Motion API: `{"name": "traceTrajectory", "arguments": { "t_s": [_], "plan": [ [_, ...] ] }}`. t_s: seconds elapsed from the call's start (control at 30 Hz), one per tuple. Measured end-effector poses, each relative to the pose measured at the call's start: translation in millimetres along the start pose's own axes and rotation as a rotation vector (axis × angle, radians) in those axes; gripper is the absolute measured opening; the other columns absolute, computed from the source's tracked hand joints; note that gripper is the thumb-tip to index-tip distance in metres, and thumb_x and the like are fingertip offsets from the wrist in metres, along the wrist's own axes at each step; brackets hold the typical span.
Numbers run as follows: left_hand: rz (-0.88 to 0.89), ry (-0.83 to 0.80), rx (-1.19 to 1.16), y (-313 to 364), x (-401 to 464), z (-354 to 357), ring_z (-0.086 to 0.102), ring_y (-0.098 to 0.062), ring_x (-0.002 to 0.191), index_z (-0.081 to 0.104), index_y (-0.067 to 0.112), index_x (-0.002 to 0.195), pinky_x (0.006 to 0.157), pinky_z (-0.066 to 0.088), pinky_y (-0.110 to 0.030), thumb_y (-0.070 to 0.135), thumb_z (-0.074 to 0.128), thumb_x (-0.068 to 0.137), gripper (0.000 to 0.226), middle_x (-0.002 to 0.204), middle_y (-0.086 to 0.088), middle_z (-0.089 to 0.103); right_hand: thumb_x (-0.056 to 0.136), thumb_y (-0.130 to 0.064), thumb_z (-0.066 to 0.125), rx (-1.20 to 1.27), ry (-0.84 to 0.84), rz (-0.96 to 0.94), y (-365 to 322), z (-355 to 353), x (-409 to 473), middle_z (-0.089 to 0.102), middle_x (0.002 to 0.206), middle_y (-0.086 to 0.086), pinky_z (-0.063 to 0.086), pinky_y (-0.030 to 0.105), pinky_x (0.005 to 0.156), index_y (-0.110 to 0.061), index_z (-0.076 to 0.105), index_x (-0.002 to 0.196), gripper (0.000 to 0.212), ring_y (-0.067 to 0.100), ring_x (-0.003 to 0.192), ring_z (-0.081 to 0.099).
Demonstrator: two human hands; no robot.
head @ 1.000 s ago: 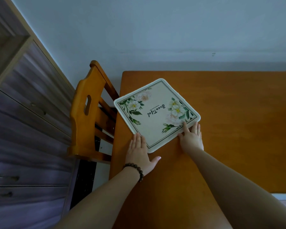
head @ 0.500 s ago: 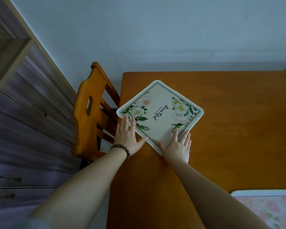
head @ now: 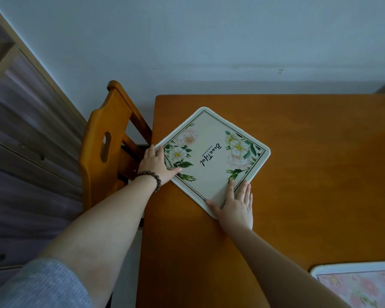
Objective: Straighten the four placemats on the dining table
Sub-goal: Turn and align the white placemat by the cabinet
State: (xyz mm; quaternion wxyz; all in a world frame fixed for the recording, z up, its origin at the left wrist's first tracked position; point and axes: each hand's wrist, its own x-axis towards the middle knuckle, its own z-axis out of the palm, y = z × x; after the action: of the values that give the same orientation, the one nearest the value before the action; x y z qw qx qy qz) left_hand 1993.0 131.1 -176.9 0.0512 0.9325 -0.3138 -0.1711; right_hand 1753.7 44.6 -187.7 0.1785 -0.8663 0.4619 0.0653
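Observation:
A cream placemat [head: 211,156] with white flowers and black script lies askew, like a diamond, near the far left corner of the orange wooden dining table [head: 309,174]. My left hand [head: 157,166], with a bead bracelet on the wrist, grips the mat's left corner at the table's left edge. My right hand [head: 237,206] lies flat, fingers spread, on the mat's near corner. A second placemat [head: 358,283] with pink flowers shows at the bottom right, partly cut off by the frame.
A wooden chair [head: 105,150] stands against the table's left side. Behind it, a grey-purple drawer cabinet [head: 20,163] fills the left. A pale wall [head: 209,52] runs just beyond the table's far edge.
The cream mat has turned from lying nearly square to the table edge into a diamond. My left hand slid from the near edge to the left corner, my right hand to the near corner.

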Motion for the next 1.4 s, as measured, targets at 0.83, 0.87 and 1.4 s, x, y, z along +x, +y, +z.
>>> {"name": "traceTrajectory", "arguments": {
  "t_s": [0.83,0.87,1.4],
  "plan": [
    [0.035,-0.073,0.073,7,-83,15,-0.003,-0.027,0.146,0.010,0.023,0.152,0.115,0.012,-0.049,0.069,0.055,0.079,0.097,0.160,-0.011,-0.002,0.083,-0.072,0.042,-0.116,-0.146,-0.135,23,-12,-19,-0.028,0.154,0.013,-0.008,0.039,0.117,-0.029,-0.014,0.150,0.097,0.025,0.143,-0.024],
    [0.043,-0.077,0.077,7,-83,16,-0.003,-0.027,0.146,0.009,0.023,0.152,0.116,0.012,-0.048,0.068,0.054,0.079,0.096,0.160,-0.011,-0.002,0.084,-0.070,0.042,-0.118,-0.160,-0.137,23,-14,-17,-0.028,0.154,0.013,-0.008,0.039,0.117,-0.029,-0.014,0.150,0.096,0.025,0.143,-0.024],
    [0.123,-0.063,0.001,17,-121,34,0.006,-0.024,0.145,0.019,0.028,0.150,0.115,0.011,-0.043,0.067,0.051,0.081,0.085,0.160,-0.006,0.003,0.092,-0.034,0.059,0.014,-0.192,-0.010,44,-45,44,-0.009,0.160,0.010,0.000,0.048,0.119,-0.025,-0.002,0.152,0.086,0.026,0.147,-0.010]
  ]
}}
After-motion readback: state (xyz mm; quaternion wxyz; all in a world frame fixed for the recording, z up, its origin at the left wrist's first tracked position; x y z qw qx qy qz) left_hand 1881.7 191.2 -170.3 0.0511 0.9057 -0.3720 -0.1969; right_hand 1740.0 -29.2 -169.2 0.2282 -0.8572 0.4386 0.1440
